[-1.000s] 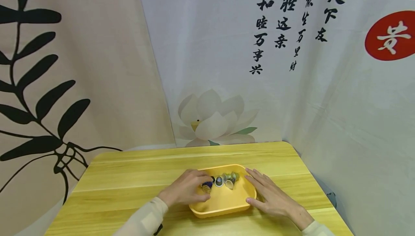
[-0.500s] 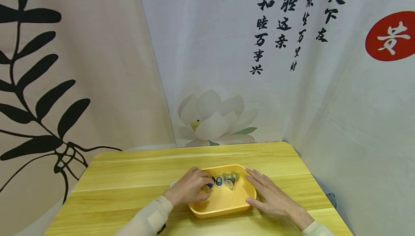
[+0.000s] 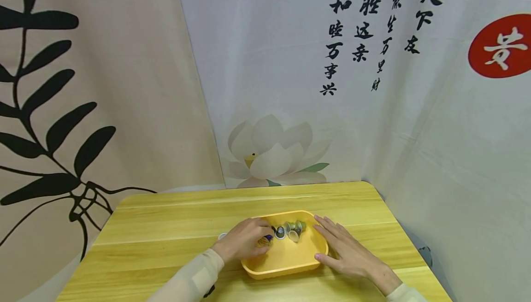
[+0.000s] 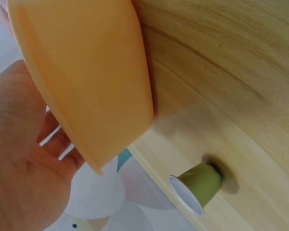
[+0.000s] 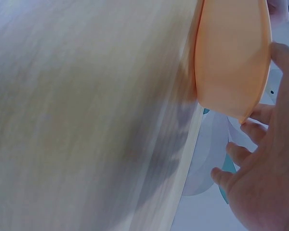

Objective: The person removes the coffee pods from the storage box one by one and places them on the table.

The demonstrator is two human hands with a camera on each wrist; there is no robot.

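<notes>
A yellow plastic tray point(image 3: 290, 260) sits on the table between both hands. My left hand point(image 3: 242, 237) reaches over its left side, fingers curled round a purple and gold coffee capsule point(image 3: 264, 241), which they partly cover. In the left wrist view that hand point(image 4: 24, 159) passes behind the tray wall, which hides the fingertips. More coffee capsules lie by the tray's back wall, among them a dark one with a pale rim point(image 3: 280, 233) and several greenish ones point(image 3: 294, 228). My right hand point(image 3: 344, 249) rests along the right rim with fingers extended and spread.
A green coffee capsule point(image 4: 200, 185) lies on the wooden table point(image 3: 166, 237) outside the tray, left of it; in the head view only its pale end point(image 3: 221, 236) peeks past the left hand. Printed curtains point(image 3: 282, 85) hang behind the table.
My left hand has shifted slightly right and its fingers cover more of the purple and gold capsule. The pale end of the capsule outside has come into sight. The right hand stays put.
</notes>
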